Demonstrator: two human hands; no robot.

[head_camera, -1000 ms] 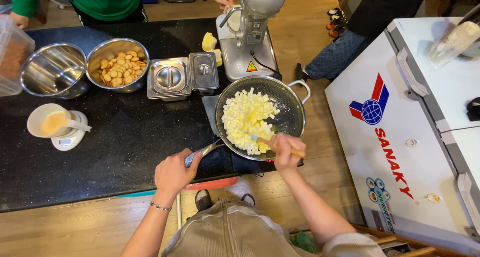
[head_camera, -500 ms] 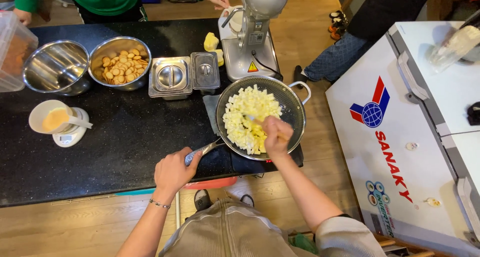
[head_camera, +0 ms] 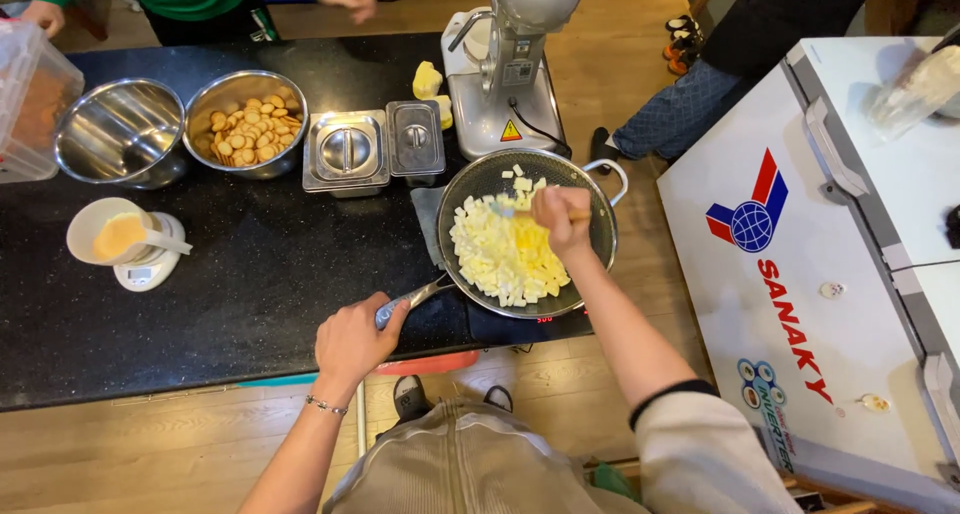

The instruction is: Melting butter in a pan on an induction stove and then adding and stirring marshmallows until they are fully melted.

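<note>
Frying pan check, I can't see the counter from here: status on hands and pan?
Left hand grips the pan handle. Right hand holds a spatula in the pale cubes. Frying pan unobstructed.

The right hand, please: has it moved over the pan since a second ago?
Yes. The right hand has moved from the pan's near rim toward its far side, closer to the mixer. The left hand stays on the handle.

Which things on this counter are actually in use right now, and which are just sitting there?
In use: frying pan, pale diced pieces, stirring utensil, left hand, right hand.

Lying about: biscuit bowl, empty steel bowl, two lidded tins, stand mixer, cup on scale.
</note>
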